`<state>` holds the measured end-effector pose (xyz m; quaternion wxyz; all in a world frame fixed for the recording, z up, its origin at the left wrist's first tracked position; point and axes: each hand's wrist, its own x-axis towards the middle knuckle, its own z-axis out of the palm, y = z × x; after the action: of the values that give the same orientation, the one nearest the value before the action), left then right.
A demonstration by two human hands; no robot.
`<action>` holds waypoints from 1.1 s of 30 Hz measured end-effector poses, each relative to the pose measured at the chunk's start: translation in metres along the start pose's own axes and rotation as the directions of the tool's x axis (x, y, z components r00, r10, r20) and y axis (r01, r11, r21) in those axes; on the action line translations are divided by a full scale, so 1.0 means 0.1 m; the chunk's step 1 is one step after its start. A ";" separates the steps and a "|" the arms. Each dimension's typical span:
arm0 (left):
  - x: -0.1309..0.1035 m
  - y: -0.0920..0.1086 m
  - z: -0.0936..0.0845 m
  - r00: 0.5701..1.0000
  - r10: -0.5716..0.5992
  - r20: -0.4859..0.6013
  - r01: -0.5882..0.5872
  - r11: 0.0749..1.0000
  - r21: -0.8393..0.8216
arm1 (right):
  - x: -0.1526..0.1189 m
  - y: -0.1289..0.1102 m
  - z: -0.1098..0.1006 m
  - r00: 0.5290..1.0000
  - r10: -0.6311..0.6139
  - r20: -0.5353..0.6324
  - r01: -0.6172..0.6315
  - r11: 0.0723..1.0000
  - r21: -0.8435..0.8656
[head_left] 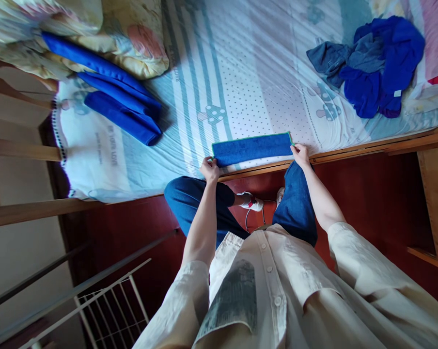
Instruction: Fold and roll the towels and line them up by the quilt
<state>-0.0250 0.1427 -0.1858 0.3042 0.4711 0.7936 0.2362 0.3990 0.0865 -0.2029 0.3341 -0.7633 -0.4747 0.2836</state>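
A blue towel [253, 149] with green edging lies as a long narrow strip along the near edge of the bed, apparently folded. My left hand [209, 169] pinches its left end at a corner. At the opposite end, my right hand [300, 155] grips the right corner between thumb and fingers. Between the two hands the strip is stretched out nearly straight, resting on the patterned sheet [241, 106].
Folded blue cloths [124, 111] lie at the left beside a floral quilt [139, 43]. A crumpled heap of blue clothes [382, 63] sits at the right. The wooden bed rail [350, 151] runs before my knees; a white metal rack [110, 305] stands lower left.
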 end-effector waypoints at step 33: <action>-0.17 0.04 -0.02 0.917 0.389 0.090 -0.393 0.919 0.039 | -0.15 -0.27 -0.07 0.962 -0.271 0.026 0.272 0.951 -0.149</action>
<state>-0.0177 0.1291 -0.1774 0.2691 0.6376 0.6770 0.2506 0.3842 0.0795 -0.1758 0.3098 -0.7131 -0.5962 0.2003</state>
